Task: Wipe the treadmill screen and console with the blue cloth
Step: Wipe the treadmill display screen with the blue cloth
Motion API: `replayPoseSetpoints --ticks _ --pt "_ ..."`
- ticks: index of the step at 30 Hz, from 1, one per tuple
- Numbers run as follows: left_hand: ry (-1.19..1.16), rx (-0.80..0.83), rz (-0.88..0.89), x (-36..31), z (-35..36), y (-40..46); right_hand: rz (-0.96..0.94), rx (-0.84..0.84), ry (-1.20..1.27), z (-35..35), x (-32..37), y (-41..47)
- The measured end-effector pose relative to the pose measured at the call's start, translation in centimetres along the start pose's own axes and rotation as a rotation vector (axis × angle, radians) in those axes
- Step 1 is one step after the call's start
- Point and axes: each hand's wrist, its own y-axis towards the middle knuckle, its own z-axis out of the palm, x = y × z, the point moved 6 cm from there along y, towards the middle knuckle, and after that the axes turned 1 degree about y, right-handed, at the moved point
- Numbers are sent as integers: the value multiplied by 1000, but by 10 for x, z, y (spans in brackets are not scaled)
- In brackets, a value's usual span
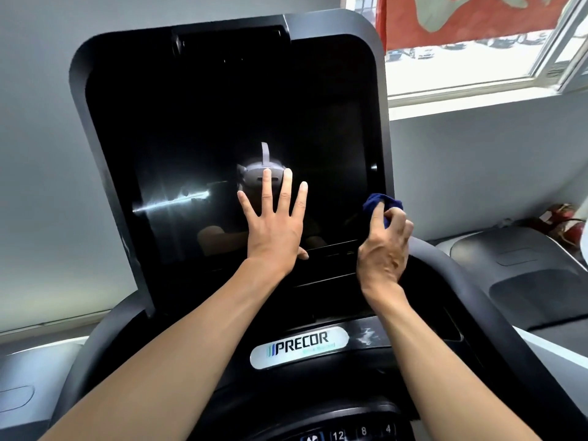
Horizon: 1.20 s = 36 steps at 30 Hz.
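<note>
Left hand [274, 224] lies flat on the dark screen [197, 148]; right hand [383, 246] apparently presses a bunched blue cloth [380, 203] against it

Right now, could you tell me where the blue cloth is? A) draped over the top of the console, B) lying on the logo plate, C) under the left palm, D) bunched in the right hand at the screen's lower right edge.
D: the right hand grips the bunched blue cloth against the screen at its lower right edge, while the left hand lies flat and bare on the glass.

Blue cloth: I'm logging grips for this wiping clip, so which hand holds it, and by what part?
The right hand grips the bunched blue cloth around its lower part; the left hand holds nothing.
</note>
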Motion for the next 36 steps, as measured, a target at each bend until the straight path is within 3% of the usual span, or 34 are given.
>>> replayPoseSetpoints --ticks 7,13,16,20,25,28,33,36 --pt "-2 3 -6 0 0 -1 13 49 18 3 5 -48" --pt "4 26 -8 0 -2 0 -21 64 94 2 48 70" --pt "6 23 -13 1 -3 0 32 21 134 -1 69 72" --pt "-1 12 7 3 -7 -4 -288 126 83 4 62 10" --pt "-57 -71 15 15 -24 1 -93 61 40 -5 53 76" --pt "-16 -105 -56 25 -29 4 -139 9 98 -3 87 116" --pt "-55 -71 -87 32 -22 7 -380 61 32 -2 78 60" --pt "-44 -74 -81 33 -20 6 -275 53 54 -1 60 81"
